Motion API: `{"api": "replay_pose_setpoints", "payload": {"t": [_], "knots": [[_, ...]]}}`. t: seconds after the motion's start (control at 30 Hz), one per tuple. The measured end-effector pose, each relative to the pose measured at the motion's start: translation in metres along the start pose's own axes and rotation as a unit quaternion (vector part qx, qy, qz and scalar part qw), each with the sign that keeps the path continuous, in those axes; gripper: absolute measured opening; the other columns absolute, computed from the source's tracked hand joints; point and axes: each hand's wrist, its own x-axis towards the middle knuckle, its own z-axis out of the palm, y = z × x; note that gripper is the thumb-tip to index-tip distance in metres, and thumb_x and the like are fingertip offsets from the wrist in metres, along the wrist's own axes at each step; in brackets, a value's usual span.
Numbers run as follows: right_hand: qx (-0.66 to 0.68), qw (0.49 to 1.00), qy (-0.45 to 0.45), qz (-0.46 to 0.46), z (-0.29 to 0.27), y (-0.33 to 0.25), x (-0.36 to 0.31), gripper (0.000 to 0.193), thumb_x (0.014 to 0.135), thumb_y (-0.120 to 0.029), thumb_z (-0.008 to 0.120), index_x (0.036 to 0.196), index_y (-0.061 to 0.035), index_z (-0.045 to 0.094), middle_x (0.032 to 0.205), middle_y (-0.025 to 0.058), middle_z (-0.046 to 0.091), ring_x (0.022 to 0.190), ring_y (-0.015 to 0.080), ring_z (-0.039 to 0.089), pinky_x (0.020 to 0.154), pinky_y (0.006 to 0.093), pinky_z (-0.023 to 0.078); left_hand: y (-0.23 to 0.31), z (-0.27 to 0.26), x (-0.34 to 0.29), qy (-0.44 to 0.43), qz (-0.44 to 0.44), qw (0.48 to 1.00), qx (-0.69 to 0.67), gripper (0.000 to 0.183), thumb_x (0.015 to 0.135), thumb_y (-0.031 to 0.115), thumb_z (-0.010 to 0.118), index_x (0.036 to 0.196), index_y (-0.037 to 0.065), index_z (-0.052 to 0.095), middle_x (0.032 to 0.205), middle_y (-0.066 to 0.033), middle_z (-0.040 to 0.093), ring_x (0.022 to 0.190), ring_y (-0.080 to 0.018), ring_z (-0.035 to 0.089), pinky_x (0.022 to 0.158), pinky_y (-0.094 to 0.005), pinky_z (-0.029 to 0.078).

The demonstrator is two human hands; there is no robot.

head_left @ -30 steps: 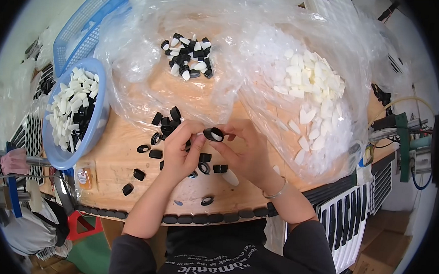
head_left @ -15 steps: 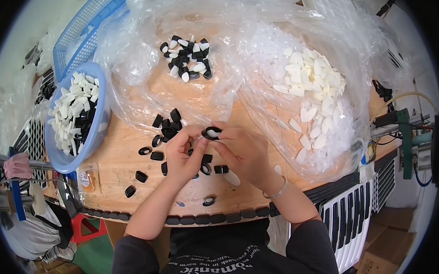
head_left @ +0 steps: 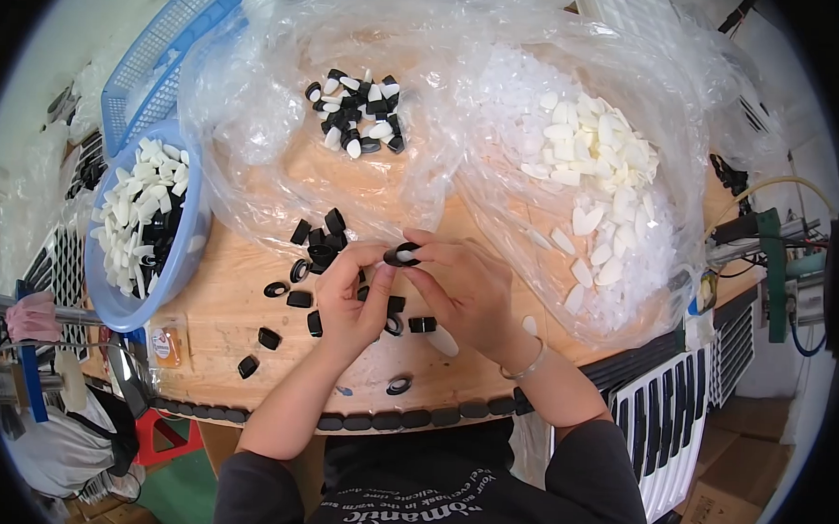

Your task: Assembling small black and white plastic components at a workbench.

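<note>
Between my two hands is a small black oval ring with a white piece inside it. My left hand pinches its left side with thumb and fingers. My right hand grips the right side, fingertips closed on the rim. Loose black oval rings lie on the wooden table by my left hand, and several more sit below and around both hands. A flat white oval piece rests beneath my right wrist. What my curled fingers hide under the ring cannot be made out.
Black rings with white pieces lie on clear plastic sheeting ahead. White oval pieces are heaped at the far right. A blue basin of white and black parts stands left, near a blue basket. Black pads line the table edge.
The black ring has tilted slightly between my fingers, so its opening looks narrower. Both hands stay in nearly the same place.
</note>
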Motion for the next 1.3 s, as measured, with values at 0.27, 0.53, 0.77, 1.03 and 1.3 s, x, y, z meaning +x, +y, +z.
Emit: {"api": "replay_pose_setpoints", "payload": {"t": [0.27, 0.53, 0.77, 1.03, 1.3], "knots": [[-0.019, 0.999, -0.02, -0.019, -0.0026, 0.0, -0.0016, 0.019, 0.075, 0.002, 0.073, 0.092, -0.0035, 0.065, 0.105, 0.0129, 0.07, 0.071, 0.0203, 0.065, 0.062, 0.0279, 0.053, 0.0033, 0.0009, 0.0007, 0.007, 0.009, 1.0, 0.025, 0.012, 0.091, -0.007, 0.055, 0.103, -0.006, 0.057, 0.108, -0.0125, 0.059, 0.097, -0.0152, 0.057, 0.089, -0.0262, 0.045], [0.06, 0.998, -0.014, 0.025, -0.0018, -0.0021, 0.0035, 0.021, 0.076, 0.003, 0.072, 0.095, -0.0015, 0.065, 0.103, 0.0143, 0.069, 0.082, 0.0253, 0.068, 0.071, 0.0305, 0.055, 0.0045, 0.0027, 0.0057, 0.036, 0.049, 0.996, 0.066, 0.011, 0.085, -0.006, 0.061, 0.095, -0.004, 0.06, 0.095, -0.0163, 0.064, 0.083, -0.023, 0.063, 0.076, -0.0275, 0.049], [0.07, 0.997, -0.024, 0.013, -0.0033, 0.0002, 0.002, 0.019, 0.076, 0.003, 0.072, 0.091, -0.0025, 0.063, 0.102, 0.0147, 0.068, 0.085, 0.0259, 0.069, 0.073, 0.0308, 0.055, 0.0035, 0.0018, 0.0057, 0.033, 0.034, 0.998, 0.05, 0.01, 0.085, -0.007, 0.06, 0.095, -0.004, 0.06, 0.095, -0.0158, 0.065, 0.083, -0.0217, 0.062, 0.076, -0.0269, 0.048], [0.065, 0.998, -0.014, 0.02, -0.0019, 0.0005, 0.0013, 0.022, 0.075, 0.002, 0.074, 0.093, -0.0035, 0.061, 0.102, 0.0142, 0.069, 0.085, 0.0254, 0.069, 0.072, 0.0309, 0.055, 0.0057, 0.0017, 0.0067, 0.035, 0.028, 0.998, 0.041, 0.011, 0.085, -0.007, 0.06, 0.095, -0.005, 0.06, 0.095, -0.0152, 0.064, 0.084, -0.0195, 0.061, 0.077, -0.0258, 0.047], [0.087, 0.994, -0.052, 0.049, -0.0042, -0.0007, 0.0033, 0.022, 0.075, 0.003, 0.073, 0.095, -0.0021, 0.064, 0.097, 0.0128, 0.067, 0.085, 0.0249, 0.067, 0.074, 0.0303, 0.053, 0.0069, -0.0035, 0.0059, -0.006, 0.043, 0.997, 0.067, 0.012, 0.089, -0.008, 0.056, 0.1, -0.006, 0.057, 0.102, -0.0135, 0.06, 0.094, -0.0177, 0.058, 0.087, -0.0271, 0.045]]}}
